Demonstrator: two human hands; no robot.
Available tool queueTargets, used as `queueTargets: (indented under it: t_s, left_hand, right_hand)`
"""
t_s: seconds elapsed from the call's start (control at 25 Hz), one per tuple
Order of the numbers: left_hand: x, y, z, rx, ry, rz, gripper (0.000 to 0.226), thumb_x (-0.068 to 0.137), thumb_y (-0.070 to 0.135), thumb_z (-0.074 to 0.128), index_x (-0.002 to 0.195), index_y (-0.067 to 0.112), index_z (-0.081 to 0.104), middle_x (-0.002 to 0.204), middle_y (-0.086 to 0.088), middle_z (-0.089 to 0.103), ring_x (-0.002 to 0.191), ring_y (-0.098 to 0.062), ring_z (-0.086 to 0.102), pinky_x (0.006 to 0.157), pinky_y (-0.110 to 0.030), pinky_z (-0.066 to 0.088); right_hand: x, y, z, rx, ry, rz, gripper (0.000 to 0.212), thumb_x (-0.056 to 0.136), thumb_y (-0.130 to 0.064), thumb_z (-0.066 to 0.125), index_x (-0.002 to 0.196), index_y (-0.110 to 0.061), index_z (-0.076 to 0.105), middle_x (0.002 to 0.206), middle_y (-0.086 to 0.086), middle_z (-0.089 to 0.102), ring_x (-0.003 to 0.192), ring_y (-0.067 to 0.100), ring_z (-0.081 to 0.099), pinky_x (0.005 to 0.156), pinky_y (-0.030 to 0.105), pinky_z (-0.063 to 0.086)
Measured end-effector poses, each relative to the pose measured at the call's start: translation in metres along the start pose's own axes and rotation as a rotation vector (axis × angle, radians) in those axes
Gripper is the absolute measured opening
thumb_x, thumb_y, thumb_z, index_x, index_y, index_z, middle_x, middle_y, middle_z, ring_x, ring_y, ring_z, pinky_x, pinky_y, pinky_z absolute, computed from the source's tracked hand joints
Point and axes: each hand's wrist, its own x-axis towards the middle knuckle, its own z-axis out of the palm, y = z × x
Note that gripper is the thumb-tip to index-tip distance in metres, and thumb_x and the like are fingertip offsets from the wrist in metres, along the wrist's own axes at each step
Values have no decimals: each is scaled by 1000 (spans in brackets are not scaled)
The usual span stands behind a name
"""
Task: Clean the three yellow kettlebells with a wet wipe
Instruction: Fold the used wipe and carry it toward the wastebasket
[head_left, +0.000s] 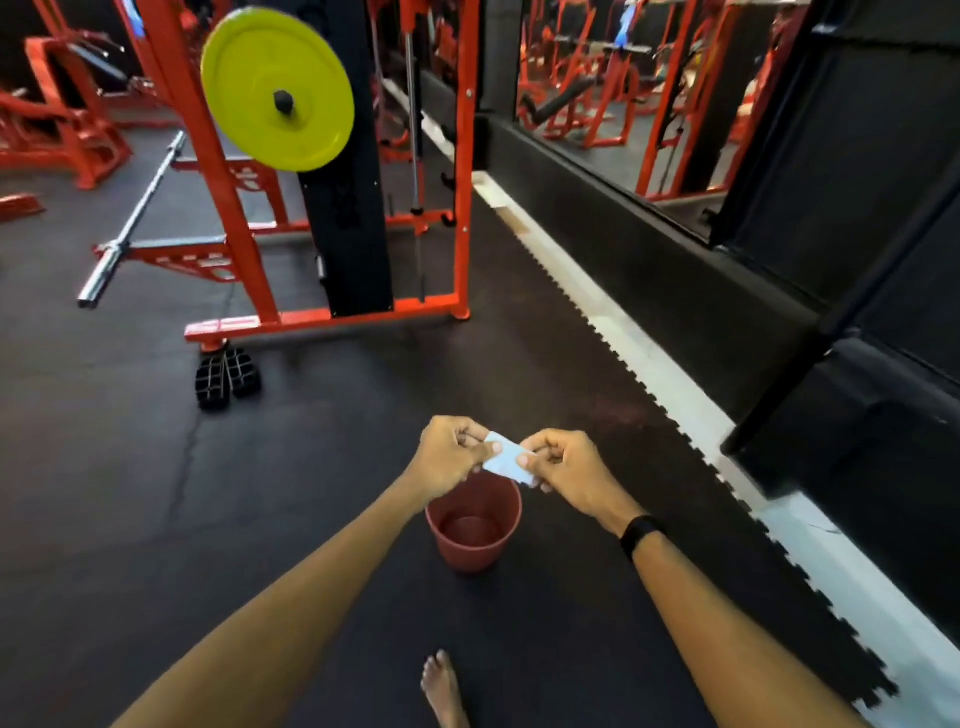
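both hands, left hand (451, 457) and right hand (563, 470), pinch a small white packet (506, 461) above an empty red bucket (474, 525); no writing legible.

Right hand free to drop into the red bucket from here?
Probably not yet. The right hand and the left hand both pinch the white wipe packet, so it is busy. The path itself looks free: the red bucket stands open-topped on the floor just below the hands.
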Motion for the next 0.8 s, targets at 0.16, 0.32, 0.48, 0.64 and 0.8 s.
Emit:
queueTargets:
  t_s: [0.16,0.32,0.48,0.64,0.8]
  left_hand:
    - [59,-43,5,-81,99,-188,16,82,13,75,90,2,66,62,-7,63,51,-18,58,45,-25,51]
    - [105,-70,9,-137,156,-321,10,89,11,66,92,1,66,62,-12,63,49,-17,59,52,-32,57]
    - [145,-77,-1,-159,183,-392,8,90,9,64,92,1,66,65,-14,64,53,-21,61,62,-43,60]
    - [178,-72,-9,-142,187,-424,17,92,13,63,100,-1,66,74,-16,67,60,-20,64,65,-42,61]
    - [195,-61,-12,-57,121,-553,59,91,41,60,136,5,46,131,-13,56,114,-29,58,84,-41,51]
  right_hand:
    - [69,29,17,42,-49,137,13,86,-8,69,98,-5,67,71,5,67,60,13,64,58,29,56]
    - [133,46,30,45,-28,273,13,87,-2,65,99,-6,67,85,10,68,60,16,65,54,27,57]
    - [187,48,39,9,25,288,12,86,-1,65,93,-10,68,88,12,70,60,18,65,49,25,55]
    - [227,49,37,-37,11,297,14,86,-3,65,98,-8,69,95,12,71,65,19,68,58,31,60]
    - [255,54,25,-261,-54,396,45,91,-25,62,130,-4,55,131,18,58,118,32,57,101,40,47]
